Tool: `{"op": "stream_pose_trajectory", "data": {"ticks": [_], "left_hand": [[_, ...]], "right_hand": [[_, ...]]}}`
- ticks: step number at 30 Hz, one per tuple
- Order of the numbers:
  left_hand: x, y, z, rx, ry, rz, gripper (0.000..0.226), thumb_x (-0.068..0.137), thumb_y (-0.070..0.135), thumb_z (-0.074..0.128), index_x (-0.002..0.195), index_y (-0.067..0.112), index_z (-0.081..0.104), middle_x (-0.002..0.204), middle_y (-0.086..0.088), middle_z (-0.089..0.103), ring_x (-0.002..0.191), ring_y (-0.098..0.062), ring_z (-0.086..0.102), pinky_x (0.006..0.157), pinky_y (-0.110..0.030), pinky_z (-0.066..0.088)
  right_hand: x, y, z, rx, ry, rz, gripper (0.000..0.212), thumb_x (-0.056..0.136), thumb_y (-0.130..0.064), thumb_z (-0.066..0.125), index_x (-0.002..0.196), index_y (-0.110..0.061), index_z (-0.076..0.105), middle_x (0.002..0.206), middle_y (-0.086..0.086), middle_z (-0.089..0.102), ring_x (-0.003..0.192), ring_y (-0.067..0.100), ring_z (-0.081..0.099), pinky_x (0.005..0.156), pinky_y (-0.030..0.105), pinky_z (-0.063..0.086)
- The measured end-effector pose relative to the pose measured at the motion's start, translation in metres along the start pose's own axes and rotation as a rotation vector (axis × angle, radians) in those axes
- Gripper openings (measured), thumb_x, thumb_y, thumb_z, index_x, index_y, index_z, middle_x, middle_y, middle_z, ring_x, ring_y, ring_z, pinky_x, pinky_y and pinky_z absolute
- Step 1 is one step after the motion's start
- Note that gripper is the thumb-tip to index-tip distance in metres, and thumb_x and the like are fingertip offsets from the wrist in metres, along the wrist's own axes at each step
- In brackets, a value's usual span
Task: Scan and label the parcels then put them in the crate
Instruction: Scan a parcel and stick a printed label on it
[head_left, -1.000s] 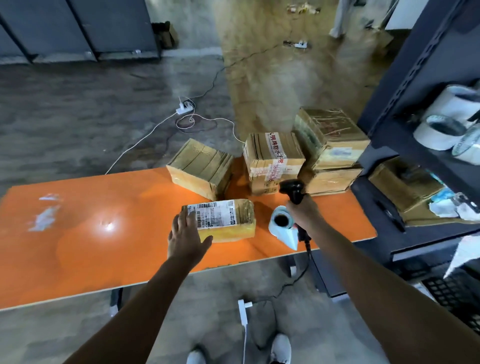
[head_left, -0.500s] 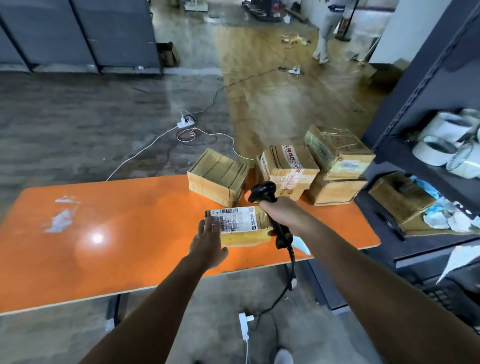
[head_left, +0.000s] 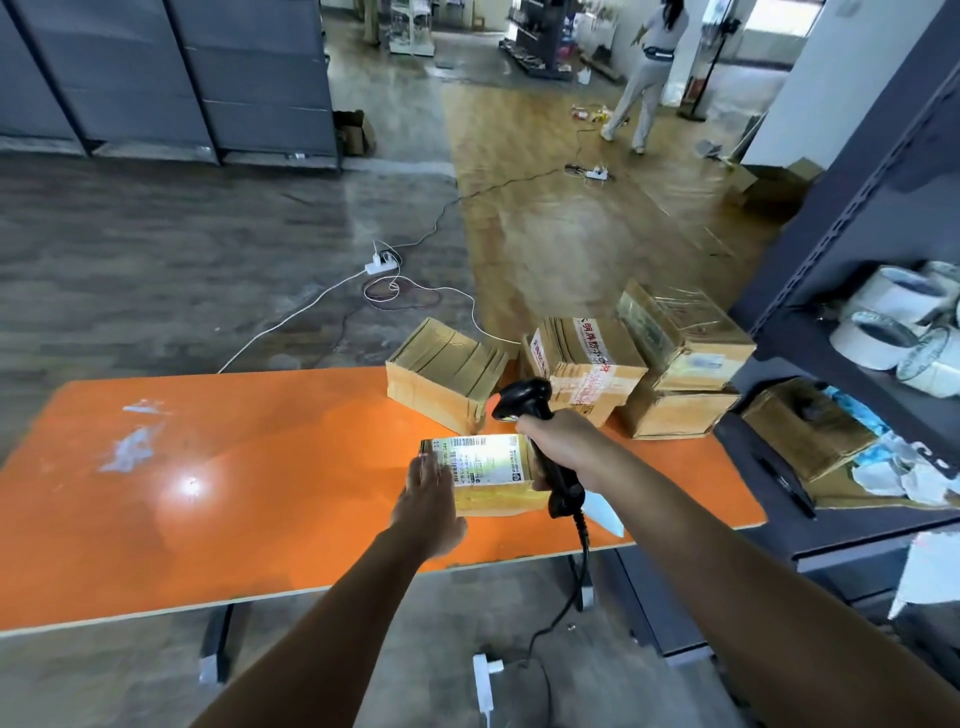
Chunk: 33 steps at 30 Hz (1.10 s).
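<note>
On orange table, parcel is laid flat near front edge, label face up and lit bright white. On parcel's left end, left hand is pressed, fingers straight and together, nothing gripped. Scanner is gripped by right hand, fingers wrapped fully round handle. Black head is held just above parcel's far right corner, tipped down toward label. Cable is hung from handle past table edge to floor. More boxes are grouped at table's far right: plain box just behind parcel, taped box beside it, stacked pair at the end. Shelf at right is loaded with tape rolls.
</note>
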<state>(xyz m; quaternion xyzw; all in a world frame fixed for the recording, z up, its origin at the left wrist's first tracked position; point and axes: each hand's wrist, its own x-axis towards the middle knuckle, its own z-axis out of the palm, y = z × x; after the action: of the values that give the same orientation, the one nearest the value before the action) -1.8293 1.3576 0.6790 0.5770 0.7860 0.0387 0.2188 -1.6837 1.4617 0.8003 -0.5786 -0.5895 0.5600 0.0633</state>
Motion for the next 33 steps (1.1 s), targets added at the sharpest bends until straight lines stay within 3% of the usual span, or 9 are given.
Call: {"op": "stream_pose_trajectory", "data": {"ticks": [7,13,19,25,29,33], "left_hand": [[0.003,0.005,0.000,0.000,-0.015,-0.036,0.078,0.094,0.031,0.055,0.153,0.006,0.010,0.162,-0.015,-0.009,0.149,-0.034,-0.012,0.120,-0.046,0.014],[0.006,0.014,0.002,0.011,0.024,-0.094,0.080,0.093,0.030,0.054,0.154,0.007,0.007,0.163,-0.011,-0.004,0.150,-0.032,-0.007,0.119,-0.051,0.017],[0.012,0.041,0.008,0.085,0.127,-0.115,0.072,0.090,0.031,0.055,0.151,0.017,0.018,0.162,-0.008,0.005,0.149,-0.033,0.000,0.119,-0.053,0.016],[0.031,0.092,0.018,0.131,0.124,-0.011,0.076,0.093,0.035,0.054,0.153,0.021,0.011,0.162,-0.006,0.001,0.150,-0.031,-0.003,0.119,-0.052,0.012],[0.043,0.128,0.027,0.111,0.157,0.012,0.079,0.091,0.035,0.056,0.154,0.022,0.009,0.161,-0.006,0.005,0.149,-0.029,0.002,0.119,-0.049,0.016],[0.056,0.151,0.037,0.118,0.184,0.019,0.075,0.090,0.033,0.054,0.152,0.019,0.015,0.159,-0.009,0.011,0.148,-0.030,0.005,0.118,-0.046,0.018]], "right_hand": [[0.002,0.008,-0.007,0.031,-0.054,0.019,0.021,0.087,-0.023,0.058,0.092,-0.002,0.058,0.066,0.009,0.053,0.056,0.024,0.054,0.053,0.031,0.055],[0.015,0.020,-0.015,0.080,-0.071,-0.006,0.021,0.086,-0.024,0.058,0.086,-0.003,0.057,0.068,0.009,0.052,0.055,0.023,0.054,0.063,0.037,0.059],[0.030,0.044,-0.048,0.126,-0.017,-0.015,0.016,0.089,-0.019,0.055,0.079,-0.006,0.051,0.065,0.010,0.046,0.054,0.025,0.047,0.054,0.032,0.053],[0.063,0.100,-0.106,0.003,0.183,0.057,0.015,0.091,-0.017,0.055,0.080,-0.007,0.050,0.068,0.008,0.046,0.051,0.025,0.051,0.048,0.029,0.049],[0.093,0.138,-0.134,-0.153,0.198,0.082,0.013,0.089,-0.014,0.056,0.083,-0.005,0.049,0.072,0.012,0.048,0.063,0.026,0.050,0.058,0.032,0.040],[0.117,0.156,-0.143,-0.310,0.178,0.117,0.017,0.086,-0.014,0.058,0.076,-0.009,0.045,0.066,0.005,0.046,0.055,0.018,0.043,0.047,0.027,0.029]]}}
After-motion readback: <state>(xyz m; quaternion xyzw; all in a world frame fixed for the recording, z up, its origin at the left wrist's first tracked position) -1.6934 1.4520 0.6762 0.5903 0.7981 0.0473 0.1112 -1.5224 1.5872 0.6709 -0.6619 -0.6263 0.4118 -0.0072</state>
